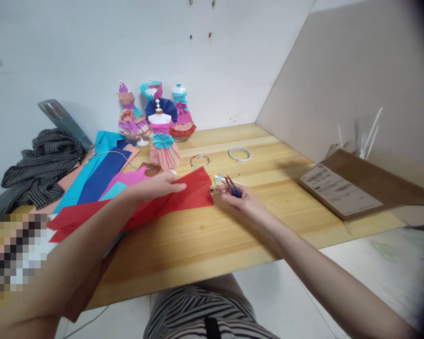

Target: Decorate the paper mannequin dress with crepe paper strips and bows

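Note:
My left hand (163,184) grips a long strip of red crepe paper (198,190) from above, with the thumb on top. The strip runs back to the left under my forearm, and its right end reaches out over the table. In my right hand (242,198), just right of that end, is a pair of small scissors (234,188) with blue handles, their blades slightly parted and pointing up. A gap lies between the blades and the red paper. Small paper scraps (219,179) and a thin white strip lie on the wood just behind the scissors.
Several small mannequins (162,127) in paper dresses stand against the wall. Two rings, a roll of tape (240,154) and a thin hoop (199,161), lie mid-table. Coloured paper sheets (102,174) and striped cloth (38,165) pile up left; a cardboard box (353,183) stands right.

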A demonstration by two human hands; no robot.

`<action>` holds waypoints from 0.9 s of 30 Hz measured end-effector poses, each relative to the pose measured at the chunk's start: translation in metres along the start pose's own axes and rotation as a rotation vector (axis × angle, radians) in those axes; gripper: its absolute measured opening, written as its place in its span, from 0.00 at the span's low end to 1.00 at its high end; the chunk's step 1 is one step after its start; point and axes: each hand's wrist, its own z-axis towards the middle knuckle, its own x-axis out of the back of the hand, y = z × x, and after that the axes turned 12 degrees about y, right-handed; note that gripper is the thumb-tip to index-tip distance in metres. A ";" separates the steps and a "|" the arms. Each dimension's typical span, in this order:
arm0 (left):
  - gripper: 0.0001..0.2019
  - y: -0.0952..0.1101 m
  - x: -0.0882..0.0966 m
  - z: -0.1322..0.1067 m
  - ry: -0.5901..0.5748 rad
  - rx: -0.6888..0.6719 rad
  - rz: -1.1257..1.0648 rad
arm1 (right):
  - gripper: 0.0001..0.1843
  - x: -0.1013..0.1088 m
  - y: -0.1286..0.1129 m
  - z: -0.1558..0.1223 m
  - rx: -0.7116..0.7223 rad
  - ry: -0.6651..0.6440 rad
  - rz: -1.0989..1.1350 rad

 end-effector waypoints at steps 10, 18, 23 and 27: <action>0.17 0.005 0.026 0.015 -0.160 0.015 0.074 | 0.21 -0.022 -0.011 0.016 0.037 -0.140 -0.006; 0.19 0.024 0.034 0.010 -0.124 -0.028 0.341 | 0.17 -0.022 -0.002 0.011 0.090 -0.040 0.049; 0.16 0.045 0.048 -0.002 -0.026 -0.273 0.476 | 0.16 -0.023 -0.001 0.015 0.103 0.039 0.026; 0.13 0.069 0.060 -0.014 0.023 -0.331 0.552 | 0.16 -0.024 -0.002 0.013 0.096 0.063 0.064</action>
